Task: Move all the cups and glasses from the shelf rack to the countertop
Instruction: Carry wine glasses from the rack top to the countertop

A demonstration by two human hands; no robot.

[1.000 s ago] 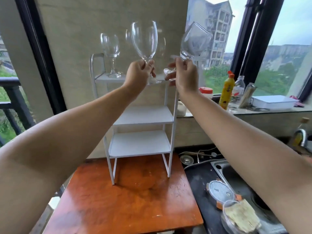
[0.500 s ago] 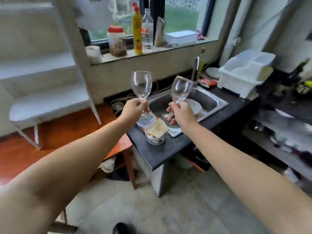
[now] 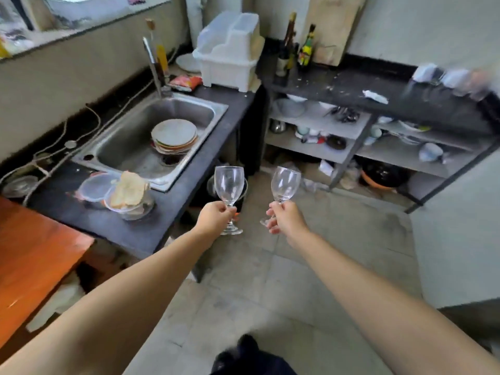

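My left hand grips the stem of a clear wine glass, held upright above the floor just right of the sink counter's corner. My right hand holds a second clear wine glass by its stem, tilted slightly right. Both glasses hang in the air side by side, apart from each other. A dark countertop runs along the back right, with several blurred glasses standing at its far right end. The shelf rack is out of view.
A steel sink holds stacked plates. Plastic containers sit on the black counter beside it. A white dish drainer and bottles stand at the back. Open shelves of crockery lie under the right countertop. An orange table is at left.
My view has swung right, away from the rack and past the sink toward the right countertop. Both hands carried their glasses off the rack's top shelf and now hold them lower, over the floor.
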